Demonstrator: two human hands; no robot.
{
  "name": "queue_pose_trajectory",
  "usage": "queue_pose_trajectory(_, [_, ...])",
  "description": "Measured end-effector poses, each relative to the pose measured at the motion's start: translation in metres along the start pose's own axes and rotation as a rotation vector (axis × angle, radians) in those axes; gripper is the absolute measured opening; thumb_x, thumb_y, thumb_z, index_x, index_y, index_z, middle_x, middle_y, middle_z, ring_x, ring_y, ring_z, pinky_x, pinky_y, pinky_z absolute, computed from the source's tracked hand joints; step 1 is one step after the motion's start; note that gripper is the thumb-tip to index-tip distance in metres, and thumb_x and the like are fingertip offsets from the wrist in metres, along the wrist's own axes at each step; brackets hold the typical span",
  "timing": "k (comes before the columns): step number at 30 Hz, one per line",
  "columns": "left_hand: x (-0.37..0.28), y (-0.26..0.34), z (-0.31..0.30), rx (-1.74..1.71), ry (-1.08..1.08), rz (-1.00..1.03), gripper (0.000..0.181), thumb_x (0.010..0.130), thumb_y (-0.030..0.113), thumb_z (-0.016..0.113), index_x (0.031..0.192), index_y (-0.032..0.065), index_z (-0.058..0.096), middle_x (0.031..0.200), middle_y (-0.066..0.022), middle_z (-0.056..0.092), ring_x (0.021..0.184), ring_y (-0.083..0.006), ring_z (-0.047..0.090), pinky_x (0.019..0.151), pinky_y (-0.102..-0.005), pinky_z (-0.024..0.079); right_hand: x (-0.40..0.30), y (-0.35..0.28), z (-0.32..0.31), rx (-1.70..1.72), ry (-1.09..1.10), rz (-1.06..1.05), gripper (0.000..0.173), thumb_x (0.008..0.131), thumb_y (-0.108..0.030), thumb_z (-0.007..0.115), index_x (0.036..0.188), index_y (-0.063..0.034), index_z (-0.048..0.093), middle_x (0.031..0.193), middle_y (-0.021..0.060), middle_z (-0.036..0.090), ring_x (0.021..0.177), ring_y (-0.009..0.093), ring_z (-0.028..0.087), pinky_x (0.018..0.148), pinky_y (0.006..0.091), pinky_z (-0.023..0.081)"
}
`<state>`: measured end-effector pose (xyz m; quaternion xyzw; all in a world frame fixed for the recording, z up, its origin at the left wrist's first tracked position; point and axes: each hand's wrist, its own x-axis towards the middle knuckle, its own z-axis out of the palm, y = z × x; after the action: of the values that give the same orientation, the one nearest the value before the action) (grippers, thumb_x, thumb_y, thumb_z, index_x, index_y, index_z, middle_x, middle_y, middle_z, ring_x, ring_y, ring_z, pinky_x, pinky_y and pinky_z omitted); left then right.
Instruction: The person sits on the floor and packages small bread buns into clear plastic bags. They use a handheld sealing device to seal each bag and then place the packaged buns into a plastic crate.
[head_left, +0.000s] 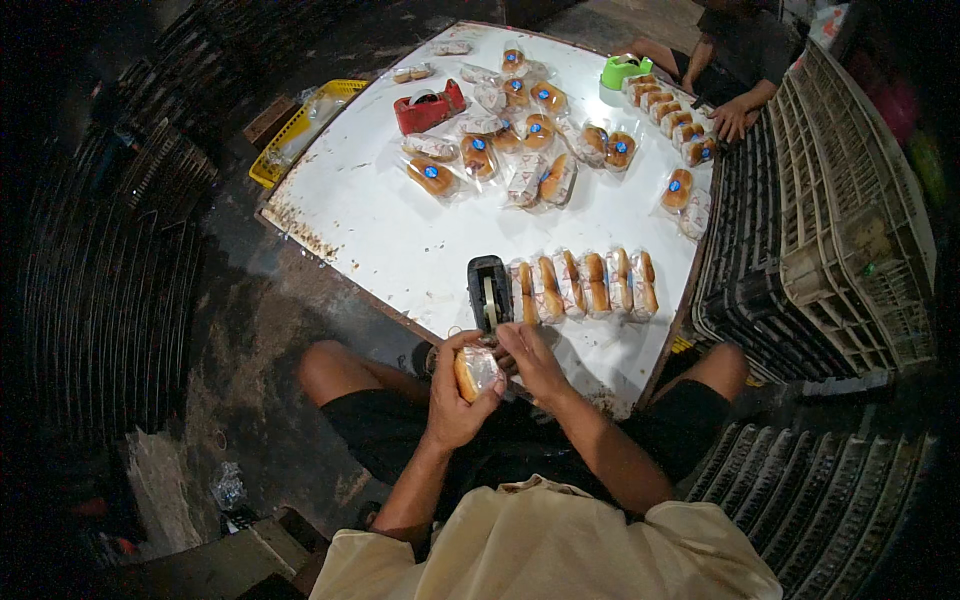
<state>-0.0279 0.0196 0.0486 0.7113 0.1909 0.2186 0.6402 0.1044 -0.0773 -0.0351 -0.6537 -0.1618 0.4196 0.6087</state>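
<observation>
In my left hand (459, 397) I hold a bread bun in a clear wrapper (475, 373) over the near edge of the white table (390, 255). My right hand (534, 363) is beside it, fingertips pinched together at the front of a black tape dispenser (489, 294); whether tape is between them is too small to tell. Right of the dispenser stands a row of wrapped buns (596, 283) on edge. Farther back lie loose wrapped buns (537, 131), several with blue round stickers, around a red tape dispenser (430, 109).
A co-worker's hand (731, 120) rests by another row of wrapped buns (667, 112) and a green tape dispenser (625, 70). Stacked plastic crates (832, 225) rise along the table's right side. A yellow basket (279, 154) is beyond the left edge.
</observation>
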Motion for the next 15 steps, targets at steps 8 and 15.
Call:
queue_pose_trajectory(8, [-0.001,-0.008,-0.027,0.164,0.137,0.023,0.061,0.08,0.02,0.075,0.132,0.0016,0.049,0.111,-0.0125,0.055,0.099,-0.0219,0.056,0.089,-0.0361,0.047,0.011,0.015,0.013,-0.471,0.164,-0.304,0.025,0.087,-0.026,0.076,0.083,-0.0015,0.072,0.079,0.0117,0.062,0.073,0.021,0.061,0.068,0.0353,0.049])
queue_pose_trajectory(15, [0.017,-0.009,-0.024,0.406,0.023,0.053,0.06,0.077,0.021,0.074,0.13,0.0022,0.051,0.112,-0.0164,0.058,0.105,-0.0313,0.057,0.094,-0.0441,0.044,0.004,0.038,-0.057,-0.891,-0.07,-0.266,0.025,0.087,-0.028,0.07,0.084,-0.0029,0.071,0.083,0.0181,0.067,0.079,0.036,0.066,0.071,0.0441,0.051])
